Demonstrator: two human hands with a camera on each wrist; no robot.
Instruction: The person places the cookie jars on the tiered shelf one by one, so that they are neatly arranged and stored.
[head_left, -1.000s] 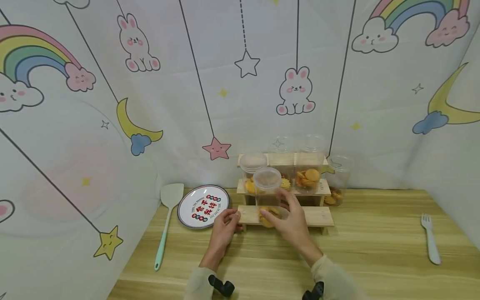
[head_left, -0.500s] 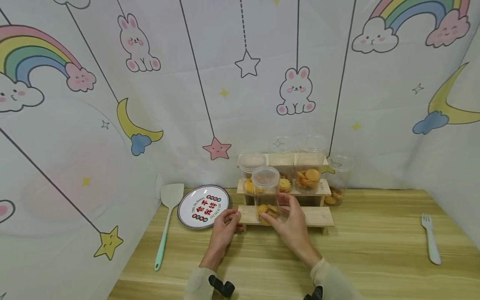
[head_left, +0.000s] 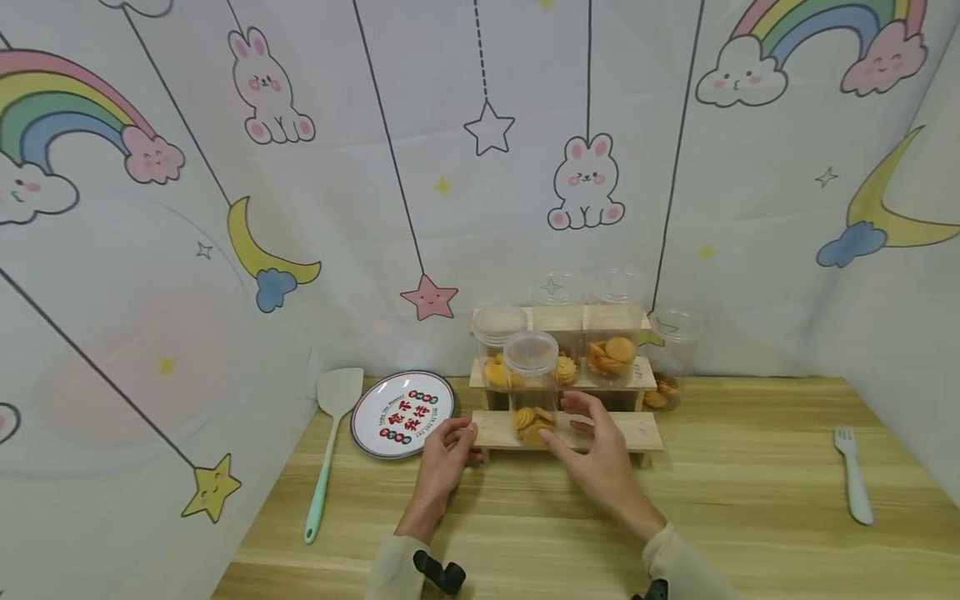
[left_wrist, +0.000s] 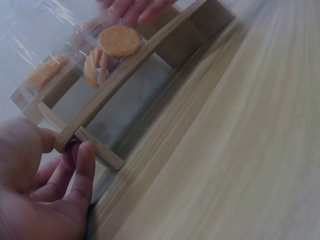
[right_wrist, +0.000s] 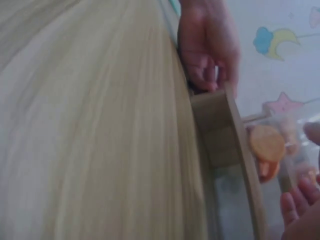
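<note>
A clear lidded jar (head_left: 533,383) with round cookies at its bottom stands upright on the lowest step of a tiered wooden rack (head_left: 633,432). Its left end is pinched by my left hand (head_left: 441,471), thumb above and fingers below the board, as the left wrist view shows on the board (left_wrist: 107,97). To the right of the jar is my right hand (head_left: 603,458), fingers spread and relaxed, the thumb tip close to the jar's base. In the right wrist view only some of that hand's fingers (right_wrist: 300,202) show at the edge.
Behind, on the middle step, stand several more clear jars, including a left one (head_left: 499,337) and a right one (head_left: 613,354). Another jar (head_left: 671,358) stands right of the rack. A plate (head_left: 402,414) and a spatula (head_left: 330,442) lie left; a fork (head_left: 853,475) lies far right.
The right hand has let go of the jar and drawn slightly right, fingers apart from it. The jar had shifted a little left on the step. The left hand keeps its grip.
</note>
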